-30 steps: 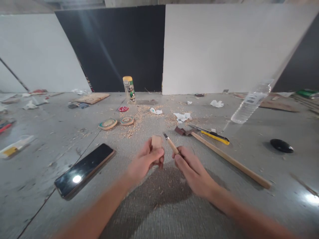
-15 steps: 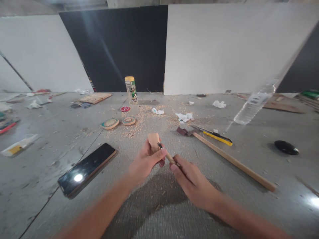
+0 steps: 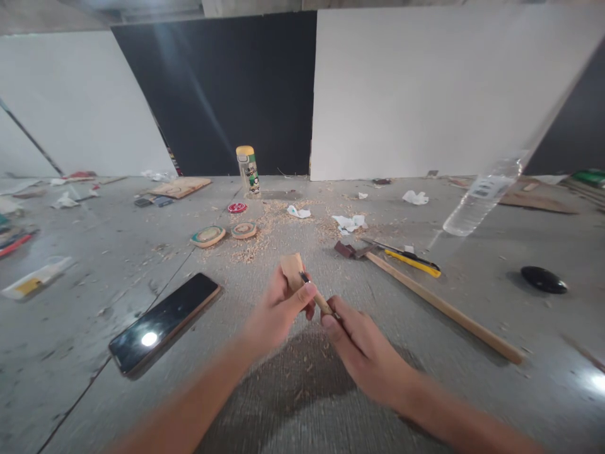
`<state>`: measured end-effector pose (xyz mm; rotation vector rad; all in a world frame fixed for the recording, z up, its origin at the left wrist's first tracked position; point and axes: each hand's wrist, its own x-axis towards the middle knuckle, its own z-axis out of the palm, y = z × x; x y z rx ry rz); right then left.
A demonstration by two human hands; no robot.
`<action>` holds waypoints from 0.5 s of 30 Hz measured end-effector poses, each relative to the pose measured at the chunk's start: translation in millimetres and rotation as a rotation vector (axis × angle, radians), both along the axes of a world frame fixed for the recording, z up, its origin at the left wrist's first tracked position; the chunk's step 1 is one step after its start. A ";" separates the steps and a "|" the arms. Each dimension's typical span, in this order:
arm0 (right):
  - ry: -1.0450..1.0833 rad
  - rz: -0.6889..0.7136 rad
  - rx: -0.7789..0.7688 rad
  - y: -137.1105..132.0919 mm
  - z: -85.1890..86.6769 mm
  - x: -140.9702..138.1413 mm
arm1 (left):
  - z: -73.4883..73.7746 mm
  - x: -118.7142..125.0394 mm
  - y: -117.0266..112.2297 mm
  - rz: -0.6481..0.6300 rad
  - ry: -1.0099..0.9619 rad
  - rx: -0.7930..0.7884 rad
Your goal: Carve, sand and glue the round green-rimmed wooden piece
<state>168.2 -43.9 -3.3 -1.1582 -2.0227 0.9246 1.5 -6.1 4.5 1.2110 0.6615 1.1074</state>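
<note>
My left hand [image 3: 276,309] is closed around a small pale wooden block [image 3: 292,268], which sticks up above the fingers. My right hand [image 3: 359,340] grips a carving knife with a wooden handle [image 3: 322,302]. Its short blade tip [image 3: 304,277] rests against the block, right by my left thumb. Both hands hover low over the grey floor, above a patch of wood shavings.
A dark phone [image 3: 163,321] lies to the left. A hammer [image 3: 425,296] with a long wooden handle, a yellow utility knife [image 3: 411,258], a tilted water bottle [image 3: 479,202], a black oval object [image 3: 543,279], round wooden discs [image 3: 208,236], a glue bottle [image 3: 247,170] and shavings lie beyond.
My right hand has brought the knife in from the right, so the blade now touches the block. My left hand tilted the block slightly.
</note>
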 end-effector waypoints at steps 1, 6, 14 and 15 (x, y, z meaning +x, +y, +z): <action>0.004 0.002 0.000 -0.4 0.1 -0.3 | 0.4 1.0 -0.8 0.010 0.008 0.011; 0.040 -0.015 -0.038 -1.8 1.8 -3.2 | 1.5 8.5 -7.4 0.047 0.024 -0.006; 0.113 -0.037 -0.086 -4.4 1.6 -3.2 | -2.2 11.4 -7.1 0.113 -0.024 -0.064; 0.101 -0.032 -0.085 -4.0 1.7 -2.7 | -2.7 10.1 -6.5 0.115 -0.017 -0.060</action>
